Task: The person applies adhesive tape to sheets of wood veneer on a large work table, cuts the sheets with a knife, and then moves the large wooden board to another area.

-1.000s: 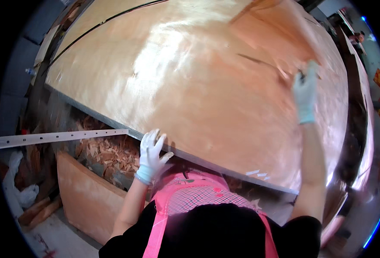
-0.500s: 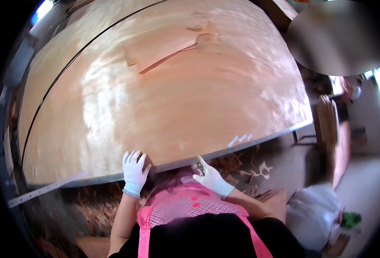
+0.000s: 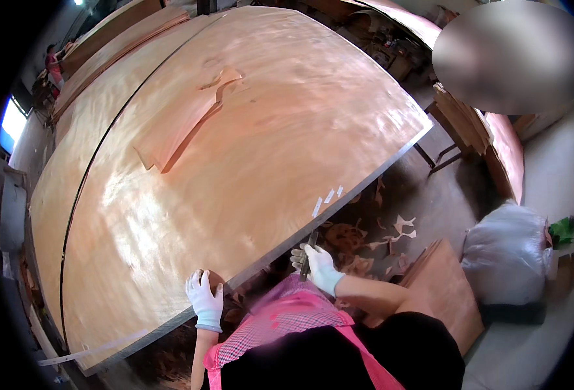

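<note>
A large pale wood veneer sheet [image 3: 287, 149] covers the table, crossed by a dark line. My left hand [image 3: 204, 299], in a white glove, rests on its front edge with fingers apart. Just beyond that edge, in front of my apron, my right hand [image 3: 321, 266], also gloved, grips a narrow dark metal tool [image 3: 305, 265], perhaps a blade. A loose, torn strip of veneer [image 3: 186, 123] lies farther back on the sheet. Short white tape strips [image 3: 328, 195] sit along the right front edge.
Veneer offcuts [image 3: 404, 227] litter the floor below. To the right stand leaning boards [image 3: 443, 299], a plastic-covered bundle [image 3: 504, 260] and more stacked sheets [image 3: 462, 123]. A white strip [image 3: 59, 357] crosses the lower-left corner. A person [image 3: 53, 65] stands far back left.
My right hand has come from high on the sheet down to the near edge. The torn veneer strip now lies flat farther left in view. My head has turned, shifting the whole scene.
</note>
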The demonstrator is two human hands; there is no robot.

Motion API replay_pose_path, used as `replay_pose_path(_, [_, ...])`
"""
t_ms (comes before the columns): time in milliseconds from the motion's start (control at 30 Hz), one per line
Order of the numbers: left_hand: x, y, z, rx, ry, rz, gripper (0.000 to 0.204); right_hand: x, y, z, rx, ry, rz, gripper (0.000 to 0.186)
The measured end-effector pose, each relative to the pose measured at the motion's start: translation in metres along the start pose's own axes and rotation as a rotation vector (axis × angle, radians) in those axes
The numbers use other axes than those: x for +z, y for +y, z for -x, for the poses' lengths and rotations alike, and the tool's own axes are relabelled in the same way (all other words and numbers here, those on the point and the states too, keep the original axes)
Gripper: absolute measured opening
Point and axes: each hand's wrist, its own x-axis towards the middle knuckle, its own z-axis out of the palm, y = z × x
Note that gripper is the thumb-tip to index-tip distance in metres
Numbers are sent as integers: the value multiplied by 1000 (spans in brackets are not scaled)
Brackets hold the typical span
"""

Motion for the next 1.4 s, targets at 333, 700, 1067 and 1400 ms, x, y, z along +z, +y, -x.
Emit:
replay_pose_path(333, [-13,11,4,80,6,-34,70,26,17,-22,76,-227,91,24])
replay_pose_path(700, [-71,8,-76,112,264,-133,9,2,1,-5,-144,-379,506,27])
replay_pose_path(1067, [-111,-72,-260,-36,536,-373,19,48,-53,-66,-655,-325,786,19])
replay_pose_path(1400, [-25,-39,-140,-350,583,177,47,151,-149,-166,-136,-132,504,41])
